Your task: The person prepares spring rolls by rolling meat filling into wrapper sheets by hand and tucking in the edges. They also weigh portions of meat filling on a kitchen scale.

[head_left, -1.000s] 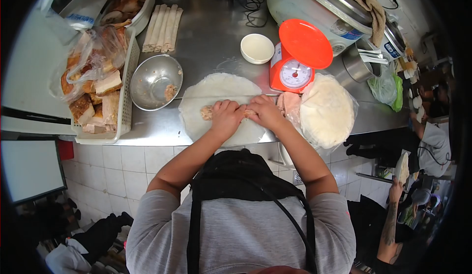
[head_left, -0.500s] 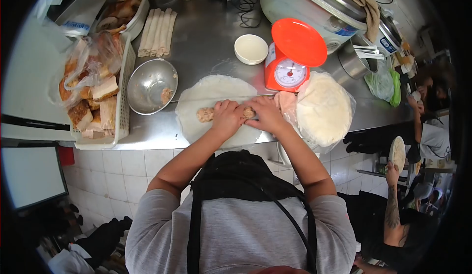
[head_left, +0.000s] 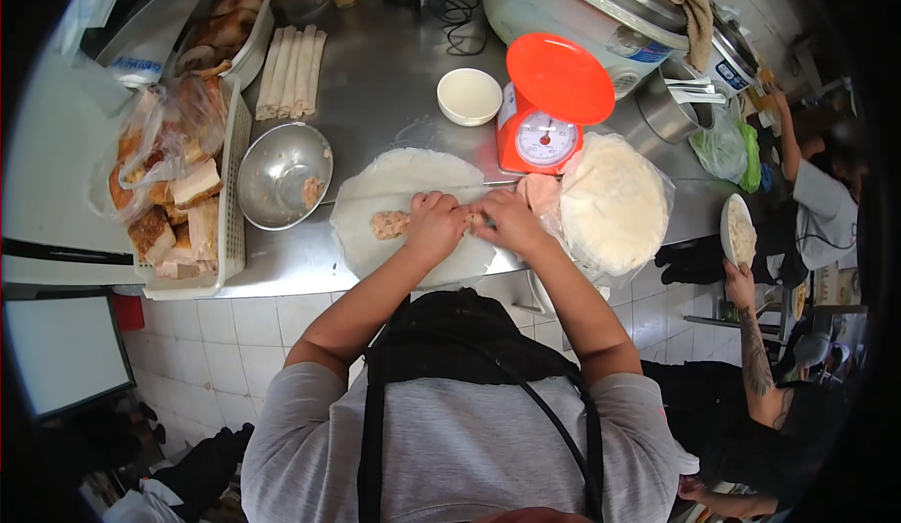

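Observation:
A thin round wrapper sheet (head_left: 404,171) lies flat on the steel counter, with pinkish minced meat filling (head_left: 389,225) across its middle. My left hand (head_left: 435,230) curls over the filling with its fingers together, covering the middle of the strip. Beside it, my right hand (head_left: 509,223) closes its fingers around the filling's right end, only a bit of which shows. The hands nearly touch. To their left stands a metal bowl (head_left: 267,180) with a little minced meat inside.
Right of my hands sits a plastic-wrapped stack of round wrappers (head_left: 615,206). Behind are a red scale (head_left: 526,143) and a white bowl (head_left: 469,97). Several pale rolls (head_left: 291,72) lie at back left, near a basket (head_left: 235,194) of meat pieces. A co-worker's hand (head_left: 740,284) holds a plate.
Both hands stay on the filling; my right fingers have closed in at its right end, showing less of it. The co-worker's plate has moved up and left. The view has shifted slightly.

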The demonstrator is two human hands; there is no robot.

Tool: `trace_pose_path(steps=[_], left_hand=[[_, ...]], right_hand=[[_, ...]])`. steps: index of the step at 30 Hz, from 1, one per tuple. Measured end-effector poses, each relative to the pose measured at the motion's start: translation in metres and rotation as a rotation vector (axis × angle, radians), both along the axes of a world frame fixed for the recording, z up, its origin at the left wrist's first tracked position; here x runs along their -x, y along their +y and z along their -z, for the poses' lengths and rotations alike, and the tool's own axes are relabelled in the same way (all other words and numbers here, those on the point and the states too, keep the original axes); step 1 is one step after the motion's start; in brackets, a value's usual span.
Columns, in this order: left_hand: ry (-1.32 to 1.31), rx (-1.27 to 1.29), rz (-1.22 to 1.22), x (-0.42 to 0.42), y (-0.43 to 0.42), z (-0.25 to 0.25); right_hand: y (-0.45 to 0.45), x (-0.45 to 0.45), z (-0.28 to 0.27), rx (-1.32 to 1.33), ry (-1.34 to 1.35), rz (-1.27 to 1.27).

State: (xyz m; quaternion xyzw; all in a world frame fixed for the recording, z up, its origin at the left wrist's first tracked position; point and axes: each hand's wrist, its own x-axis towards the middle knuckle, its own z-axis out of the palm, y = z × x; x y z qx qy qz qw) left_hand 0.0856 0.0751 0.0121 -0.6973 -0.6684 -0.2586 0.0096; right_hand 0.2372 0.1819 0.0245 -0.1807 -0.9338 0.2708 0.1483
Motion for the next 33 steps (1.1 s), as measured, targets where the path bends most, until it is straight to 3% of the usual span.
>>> trace_pose_path(steps=[6, 8, 15, 24, 27, 33], left_hand=[[-0.061, -0.092, -0.003, -0.006, 0.004, -0.007], [-0.027, -0.120, 0.011, -0.008, 0.007, 0.002], [-0.025, -0.117, -0.007, -0.008, 0.007, 0.003], [0.003, 0.012, -0.044, 0.019, -0.013, 0.000], [-0.027, 0.033, -0.071, 0.035, -0.029, -0.003], [-0.092, 0.019, -0.098, 0.061, -0.053, -0.001]], right_hand=[[0.003, -0.009, -0.004, 0.246, 0.006, 0.030], [0.006, -0.007, 0.014, 0.158, 0.037, 0.031], [-0.004, 0.005, -0.003, -0.012, 0.124, 0.083], [-0.001, 0.001, 0.001, 0.030, -0.054, 0.072], [-0.013, 0.007, -0.009, -0.173, -0.065, 0.134], [-0.022, 0.028, -0.002, -0.172, -0.075, 0.057]])
